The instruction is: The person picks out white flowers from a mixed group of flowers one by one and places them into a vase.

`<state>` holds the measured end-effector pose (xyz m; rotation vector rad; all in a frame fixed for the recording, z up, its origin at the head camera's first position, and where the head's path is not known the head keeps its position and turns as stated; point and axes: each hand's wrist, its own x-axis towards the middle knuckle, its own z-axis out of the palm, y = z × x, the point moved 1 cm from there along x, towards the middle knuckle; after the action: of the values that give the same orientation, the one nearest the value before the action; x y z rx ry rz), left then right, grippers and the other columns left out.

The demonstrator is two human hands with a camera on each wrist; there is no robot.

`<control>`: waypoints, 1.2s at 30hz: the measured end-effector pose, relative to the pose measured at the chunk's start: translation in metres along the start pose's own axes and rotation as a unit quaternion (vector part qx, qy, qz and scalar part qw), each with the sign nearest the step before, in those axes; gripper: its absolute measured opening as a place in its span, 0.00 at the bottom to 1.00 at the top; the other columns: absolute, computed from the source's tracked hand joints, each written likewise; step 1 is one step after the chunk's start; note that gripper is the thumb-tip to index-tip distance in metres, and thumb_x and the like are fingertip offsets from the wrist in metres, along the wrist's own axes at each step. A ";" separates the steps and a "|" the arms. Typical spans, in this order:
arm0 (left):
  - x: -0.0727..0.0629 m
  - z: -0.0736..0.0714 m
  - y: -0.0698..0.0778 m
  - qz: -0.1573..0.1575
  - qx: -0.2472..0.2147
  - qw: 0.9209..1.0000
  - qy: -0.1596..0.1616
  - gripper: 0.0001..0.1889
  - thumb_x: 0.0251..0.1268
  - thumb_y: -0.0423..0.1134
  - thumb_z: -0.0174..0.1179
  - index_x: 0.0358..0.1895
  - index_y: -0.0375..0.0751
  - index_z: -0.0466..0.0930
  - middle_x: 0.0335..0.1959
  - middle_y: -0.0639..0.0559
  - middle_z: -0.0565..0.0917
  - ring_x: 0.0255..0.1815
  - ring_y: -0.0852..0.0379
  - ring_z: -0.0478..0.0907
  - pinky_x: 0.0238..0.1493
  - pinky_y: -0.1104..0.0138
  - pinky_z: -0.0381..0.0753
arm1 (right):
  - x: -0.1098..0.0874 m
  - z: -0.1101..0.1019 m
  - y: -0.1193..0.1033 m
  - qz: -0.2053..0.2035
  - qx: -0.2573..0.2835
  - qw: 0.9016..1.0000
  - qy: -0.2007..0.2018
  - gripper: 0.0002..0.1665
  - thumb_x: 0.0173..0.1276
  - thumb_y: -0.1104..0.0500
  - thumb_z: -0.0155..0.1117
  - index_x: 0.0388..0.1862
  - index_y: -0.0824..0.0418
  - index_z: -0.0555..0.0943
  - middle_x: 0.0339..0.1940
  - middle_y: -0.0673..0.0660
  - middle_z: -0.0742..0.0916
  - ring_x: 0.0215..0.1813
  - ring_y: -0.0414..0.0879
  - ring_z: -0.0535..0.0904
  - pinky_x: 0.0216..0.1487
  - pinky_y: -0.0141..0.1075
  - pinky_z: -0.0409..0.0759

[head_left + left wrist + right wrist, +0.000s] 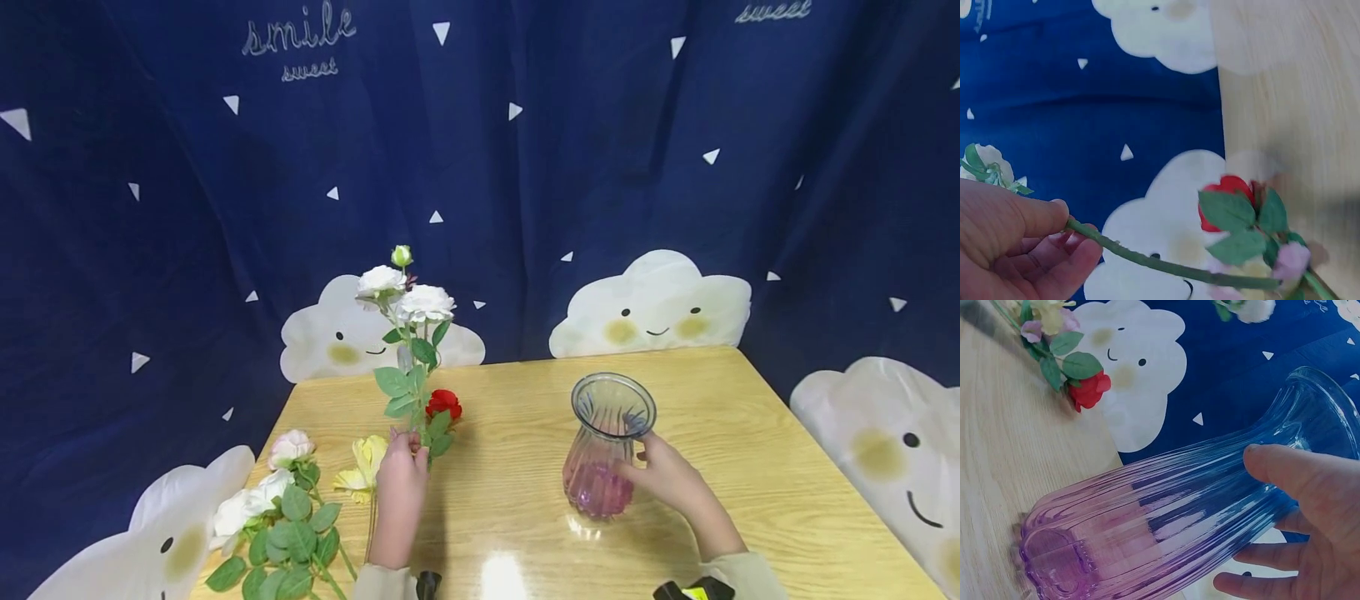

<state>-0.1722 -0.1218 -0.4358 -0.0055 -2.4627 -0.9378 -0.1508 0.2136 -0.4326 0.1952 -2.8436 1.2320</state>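
My left hand (pixel 401 492) pinches the green stem (pixel 1147 259) of a spray of white flowers (pixel 426 303) between thumb and fingers. The spray stands upright above the table, with a pale bud at its top. At the right, my right hand (pixel 667 477) holds a ribbed glass vase (pixel 597 490) by its side, thumb on the near face in the right wrist view. The vase has a wide bluish rim and a pink base, and leans slightly; whether the base touches the table I cannot tell. No stems show inside it.
A red rose (pixel 444 406) lies on the wooden table (pixel 510 467) just beyond my left hand. Beside that hand is a yellow flower (pixel 366 462). White roses (pixel 251 504) and a pale pink one (pixel 291 447) lie at the left. A dark blue curtain (pixel 480 167) hangs behind.
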 end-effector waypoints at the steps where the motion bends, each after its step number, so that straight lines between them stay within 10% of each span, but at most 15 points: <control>1: 0.002 0.002 0.003 0.012 -0.003 1.000 0.005 0.07 0.48 0.24 0.61 0.33 0.27 0.75 0.26 0.42 0.79 0.28 0.46 0.78 0.32 0.55 0.77 | 0.000 0.000 0.000 0.001 -0.001 1.000 0.000 0.39 0.54 0.57 0.65 0.60 0.73 0.61 0.52 0.77 0.73 0.47 0.69 0.74 0.44 0.52 0.75; 5: 0.008 0.008 0.017 0.055 -0.006 0.998 0.024 0.08 0.46 0.24 0.63 0.31 0.29 0.76 0.24 0.43 0.79 0.28 0.46 0.78 0.48 0.49 0.69 | 0.000 0.000 0.001 0.004 -0.002 1.000 0.000 0.39 0.54 0.57 0.66 0.60 0.74 0.61 0.51 0.77 0.73 0.46 0.68 0.74 0.43 0.51 0.75; 13: 0.024 0.017 0.062 0.122 -0.049 0.991 0.026 0.07 0.50 0.24 0.60 0.33 0.30 0.75 0.27 0.44 0.77 0.28 0.49 0.77 0.28 0.61 0.76 | -0.001 0.000 0.000 0.008 -0.003 1.000 0.000 0.39 0.54 0.56 0.66 0.59 0.73 0.62 0.50 0.77 0.73 0.46 0.67 0.74 0.42 0.51 0.75; 36: 0.043 0.030 0.183 0.249 -0.147 0.956 0.043 0.06 0.56 0.27 0.58 0.36 0.33 0.71 0.31 0.46 0.76 0.30 0.55 0.78 0.31 0.72 0.77 | 0.003 0.001 0.001 -0.015 0.004 1.000 0.004 0.38 0.56 0.59 0.65 0.61 0.71 0.60 0.54 0.74 0.73 0.51 0.68 0.71 0.46 0.53 0.73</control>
<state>-0.1914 0.0289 -0.3216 -0.6419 -2.0662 -1.0292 -0.1534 0.2132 -0.4337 0.2308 -2.8190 1.2357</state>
